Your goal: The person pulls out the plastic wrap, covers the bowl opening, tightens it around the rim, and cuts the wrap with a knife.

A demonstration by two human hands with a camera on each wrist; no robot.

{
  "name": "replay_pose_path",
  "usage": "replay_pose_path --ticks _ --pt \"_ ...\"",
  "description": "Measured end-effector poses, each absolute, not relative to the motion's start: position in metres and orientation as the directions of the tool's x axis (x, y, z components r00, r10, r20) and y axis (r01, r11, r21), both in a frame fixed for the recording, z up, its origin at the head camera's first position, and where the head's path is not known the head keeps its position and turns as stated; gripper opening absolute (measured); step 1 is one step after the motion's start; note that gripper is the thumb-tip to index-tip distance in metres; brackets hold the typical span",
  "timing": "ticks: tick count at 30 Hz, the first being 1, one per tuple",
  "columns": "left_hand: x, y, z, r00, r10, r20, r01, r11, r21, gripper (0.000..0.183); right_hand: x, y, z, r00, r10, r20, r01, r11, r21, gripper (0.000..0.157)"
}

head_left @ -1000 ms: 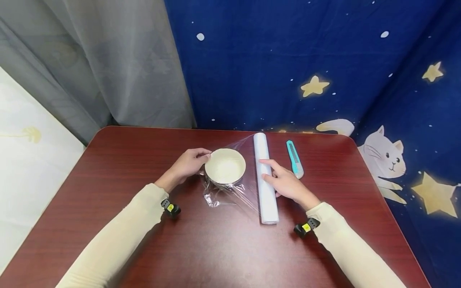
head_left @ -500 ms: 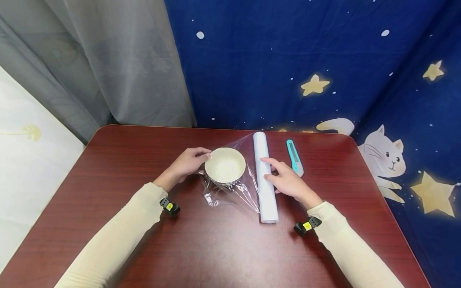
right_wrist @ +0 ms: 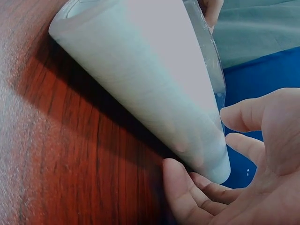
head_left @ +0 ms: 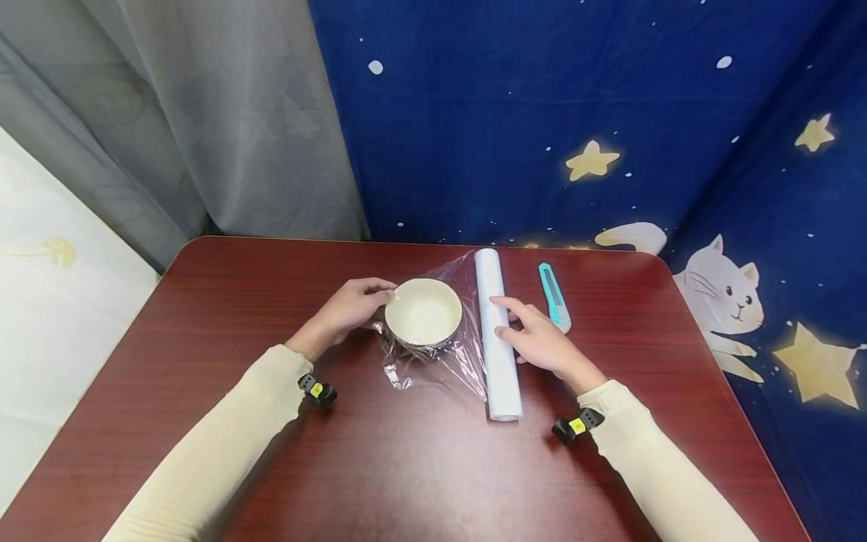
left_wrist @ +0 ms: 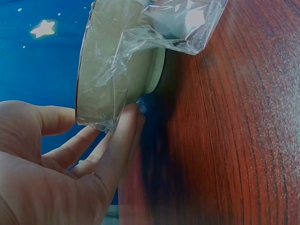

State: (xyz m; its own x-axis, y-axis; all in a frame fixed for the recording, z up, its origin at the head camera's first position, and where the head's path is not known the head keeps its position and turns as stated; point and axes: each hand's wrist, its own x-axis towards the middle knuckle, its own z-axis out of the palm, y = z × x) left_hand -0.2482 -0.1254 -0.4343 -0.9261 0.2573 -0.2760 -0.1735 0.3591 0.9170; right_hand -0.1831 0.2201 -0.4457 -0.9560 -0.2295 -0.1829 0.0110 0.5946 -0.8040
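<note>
A cream bowl (head_left: 423, 312) stands on the table with clear plastic wrap (head_left: 460, 361) gathered beneath and around its outside. My left hand (head_left: 355, 307) holds the bowl's left side, thumb at the rim and other fingers lower on the film-covered wall (left_wrist: 105, 79). From the bowl, the film stretches across to a white roll of plastic wrap (head_left: 500, 354) lying lengthwise on the table. My right hand (head_left: 538, 339) touches that roll from the right, with index finger and thumb on its top. In the right wrist view the other fingers (right_wrist: 176, 183) lie loosely bent low beside the roll (right_wrist: 140, 79).
A turquoise box cutter (head_left: 554, 297) lies right of the roll, close to my right hand. The dark red wooden table (head_left: 420, 482) ends at a back edge just beyond the roll. Grey and blue star-patterned curtains (head_left: 474, 113) hang behind it.
My right index finger and thumb have shifted slightly on the roll. The roll has crept a little to the left, and the film beside the bowl shows looser folds. My left hand keeps its hold.
</note>
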Motion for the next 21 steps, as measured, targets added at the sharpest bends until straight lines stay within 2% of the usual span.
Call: replay_pose_path --ticks 8,13,21 --pt "-0.249 -0.127 -0.435 -0.918 0.271 -0.289 -0.187 0.346 0.919 0.040 -0.184 0.222 -0.446 -0.955 -0.236 -0.181 0.007 0.592 -0.806 0.061" --pt "-0.254 -0.126 -0.431 -0.925 0.258 -0.278 -0.163 0.391 0.906 0.039 -0.183 0.222 -0.445 -0.956 -0.232 -0.181 0.010 0.592 -0.806 0.061" --pt "-0.278 -0.103 -0.408 -0.954 0.275 -0.116 0.091 0.638 0.764 0.038 -0.183 0.222 -0.446 -0.959 -0.230 -0.163 0.000 0.579 -0.815 0.058"
